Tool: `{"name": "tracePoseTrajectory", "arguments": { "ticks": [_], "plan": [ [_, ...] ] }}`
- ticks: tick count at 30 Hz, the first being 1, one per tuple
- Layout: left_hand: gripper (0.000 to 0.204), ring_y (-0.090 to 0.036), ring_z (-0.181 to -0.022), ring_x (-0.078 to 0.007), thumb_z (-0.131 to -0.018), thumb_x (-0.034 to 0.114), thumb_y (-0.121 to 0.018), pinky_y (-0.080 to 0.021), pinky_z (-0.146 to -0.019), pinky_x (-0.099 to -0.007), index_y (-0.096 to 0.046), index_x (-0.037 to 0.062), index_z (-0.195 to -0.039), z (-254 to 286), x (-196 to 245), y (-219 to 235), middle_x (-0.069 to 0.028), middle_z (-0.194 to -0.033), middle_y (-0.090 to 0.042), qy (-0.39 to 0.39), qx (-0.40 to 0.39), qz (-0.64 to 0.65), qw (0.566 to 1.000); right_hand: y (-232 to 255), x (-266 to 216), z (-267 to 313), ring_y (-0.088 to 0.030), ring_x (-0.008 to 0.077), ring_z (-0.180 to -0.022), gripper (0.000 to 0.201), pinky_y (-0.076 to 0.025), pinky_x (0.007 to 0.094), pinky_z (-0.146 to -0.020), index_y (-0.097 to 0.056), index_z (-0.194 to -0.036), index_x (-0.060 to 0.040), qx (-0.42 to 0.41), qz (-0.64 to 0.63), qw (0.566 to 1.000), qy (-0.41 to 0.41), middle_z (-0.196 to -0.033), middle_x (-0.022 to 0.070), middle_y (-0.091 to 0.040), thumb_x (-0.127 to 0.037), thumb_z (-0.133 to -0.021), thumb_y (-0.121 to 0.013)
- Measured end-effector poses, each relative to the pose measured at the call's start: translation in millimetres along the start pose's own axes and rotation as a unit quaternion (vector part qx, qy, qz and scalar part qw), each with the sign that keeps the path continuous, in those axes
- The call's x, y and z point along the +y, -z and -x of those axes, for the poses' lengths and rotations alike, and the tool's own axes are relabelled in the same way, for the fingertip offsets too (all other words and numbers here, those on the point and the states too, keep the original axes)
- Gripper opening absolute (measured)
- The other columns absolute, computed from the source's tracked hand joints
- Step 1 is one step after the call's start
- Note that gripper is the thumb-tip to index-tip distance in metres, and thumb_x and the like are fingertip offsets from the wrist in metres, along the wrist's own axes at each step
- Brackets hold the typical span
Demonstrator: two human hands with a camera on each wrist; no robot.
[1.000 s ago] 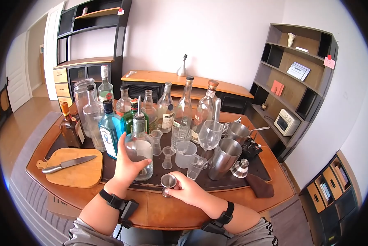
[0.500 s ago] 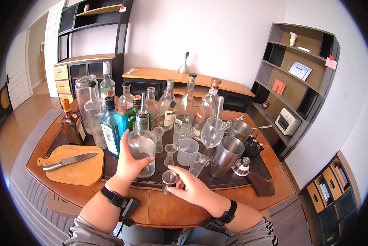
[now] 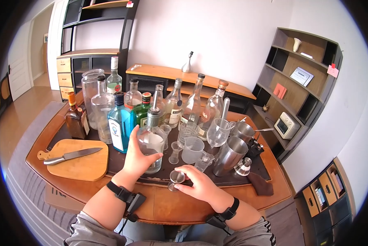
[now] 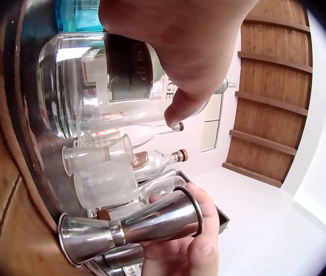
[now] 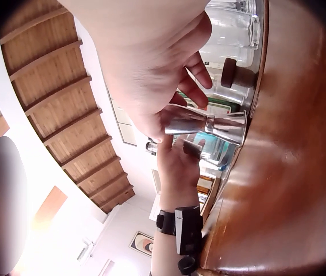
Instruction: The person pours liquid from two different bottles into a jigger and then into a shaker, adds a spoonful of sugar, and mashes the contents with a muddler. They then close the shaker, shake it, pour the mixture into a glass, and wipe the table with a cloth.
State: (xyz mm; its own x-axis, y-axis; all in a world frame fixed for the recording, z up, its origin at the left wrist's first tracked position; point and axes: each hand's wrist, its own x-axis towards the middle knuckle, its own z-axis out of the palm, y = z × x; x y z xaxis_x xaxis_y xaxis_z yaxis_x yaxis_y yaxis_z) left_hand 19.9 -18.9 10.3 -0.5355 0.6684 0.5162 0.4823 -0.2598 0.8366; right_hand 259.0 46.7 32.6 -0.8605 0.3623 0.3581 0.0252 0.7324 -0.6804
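The spouted bottle point(image 3: 152, 142) is gripped by the left fingers point(image 3: 134, 141); beside it, the jigger point(image 3: 177, 176) is pinched by the right fingers point(image 3: 188, 169); steadying seems underway; level holds are needed.

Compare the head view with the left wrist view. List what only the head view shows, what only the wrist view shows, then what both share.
Only the head view: the cutting board with a knife on it, and the brown bottle.
Only the left wrist view: the beamed wooden ceiling and the dark label.
Both: the left hand around the clear bottle, and the right hand holding the metal jigger.
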Motion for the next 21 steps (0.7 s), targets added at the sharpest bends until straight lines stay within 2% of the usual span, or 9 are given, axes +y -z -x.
{"name": "tracePoseTrajectory", "arguments": {
  "ticks": [1,2,4,7,13,14,18,19,21],
  "plan": [
    [0.116,-0.049,-0.123,-0.0302,-0.062,0.014,-0.091,-0.044,-0.103,-0.0406,-0.018,0.0038,-0.151,0,-2,0,-0.0179,-0.136,-0.047,-0.006,0.001,-0.009,1.0,-1,-2,-1,-0.061,0.0201,-0.099,0.054,-0.05,0.031,-0.086,-0.053,-0.131,-0.005,0.002,0.002,1.0,-0.001,-0.12,0.0101,-0.058,-0.013,-0.083,-0.077],
    [0.115,-0.049,-0.124,-0.0277,-0.064,0.003,-0.088,-0.042,-0.105,-0.0401,-0.014,0.0087,-0.152,0,-3,-1,-0.0173,-0.136,-0.047,-0.017,0.001,-0.036,0.999,-1,-4,-2,-0.06,0.0204,-0.1,0.055,-0.05,0.0312,-0.086,-0.053,-0.132,-0.0051,0.002,0.007,1.0,0.001,-0.121,0.0104,-0.058,-0.013,-0.083,-0.077],
    [0.116,-0.048,-0.126,-0.0291,-0.063,0.007,-0.089,-0.041,-0.106,-0.0409,-0.015,0.007,-0.151,0,-1,-1,-0.0185,-0.136,-0.047,-0.023,0.001,-0.044,0.999,-3,-8,-3,-0.06,0.021,-0.102,0.056,-0.05,0.0316,-0.087,-0.053,-0.133,-0.0053,0.003,0.016,1.0,0.004,-0.123,0.0111,-0.058,-0.013,-0.083,-0.077],
    [0.117,-0.047,-0.127,-0.031,-0.062,0.011,-0.09,-0.041,-0.107,-0.0417,-0.015,0.0052,-0.151,-1,0,1,-0.0192,-0.137,-0.047,-0.039,-0.006,-0.045,0.998,-9,-4,-5,-0.058,0.0213,-0.085,0.057,-0.05,0.0316,-0.076,-0.051,-0.135,-0.007,0.03,0.05,0.997,0.048,-0.115,0.0096,-0.059,-0.018,-0.085,-0.076],
    [0.121,-0.043,-0.129,-0.036,-0.062,0.022,-0.092,-0.038,-0.109,-0.0427,-0.013,0.0003,-0.151,1,2,0,-0.0209,-0.139,-0.043,-0.053,0.0,-0.059,0.997,-3,-23,-16,-0.063,0.0297,-0.092,0.053,-0.051,0.0364,-0.079,-0.055,-0.129,-0.0054,0.053,0.11,0.99,0.064,-0.109,0.014,-0.062,-0.016,-0.081,-0.076],
    [0.122,-0.042,-0.13,-0.0365,-0.062,0.022,-0.092,-0.038,-0.109,-0.0429,-0.012,0.0003,-0.152,3,2,-1,-0.0218,-0.139,-0.042,-0.054,0.006,-0.065,0.996,2,-34,-22,-0.063,0.0335,-0.094,0.051,-0.052,0.0382,-0.081,-0.056,-0.126,-0.0049,0.088,0.154,0.979,0.102,-0.108,0.0162,-0.063,-0.016,-0.08,-0.076],
    [0.128,-0.041,-0.129,-0.0406,-0.061,0.021,-0.092,-0.037,-0.109,-0.0448,-0.006,-0.0009,-0.153,7,6,-3,-0.0261,-0.138,-0.039,-0.051,0.028,-0.095,0.994,14,-43,-32,-0.061,0.0254,-0.104,0.057,-0.048,0.0354,-0.091,-0.051,-0.127,-0.0018,0.244,0.128,0.945,0.175,-0.116,0.0149,-0.059,-0.002,-0.077,-0.077],
    [0.128,-0.04,-0.129,-0.0412,-0.061,0.021,-0.092,-0.037,-0.109,-0.0451,-0.005,-0.0013,-0.153,8,7,-3,-0.0266,-0.138,-0.039,-0.047,0.035,-0.092,0.994,13,-33,-34,-0.061,0.0259,-0.104,0.061,-0.048,0.0372,-0.092,-0.047,-0.13,-0.0021,0.278,0.093,0.936,0.194,-0.115,0.0154,-0.058,0.001,-0.077,-0.076],
    [0.125,-0.039,-0.131,-0.0415,-0.063,0.013,-0.088,-0.034,-0.11,-0.0454,-0.003,-0.0034,-0.153,10,11,-2,-0.0282,-0.14,-0.037,-0.02,0.036,-0.053,0.998,9,-26,-32,-0.061,0.0288,-0.103,0.066,-0.049,0.0396,-0.09,-0.044,-0.132,-0.0033,0.347,0.144,0.895,0.241,-0.113,0.0167,-0.057,0.003,-0.074,-0.076]
  ]
}}
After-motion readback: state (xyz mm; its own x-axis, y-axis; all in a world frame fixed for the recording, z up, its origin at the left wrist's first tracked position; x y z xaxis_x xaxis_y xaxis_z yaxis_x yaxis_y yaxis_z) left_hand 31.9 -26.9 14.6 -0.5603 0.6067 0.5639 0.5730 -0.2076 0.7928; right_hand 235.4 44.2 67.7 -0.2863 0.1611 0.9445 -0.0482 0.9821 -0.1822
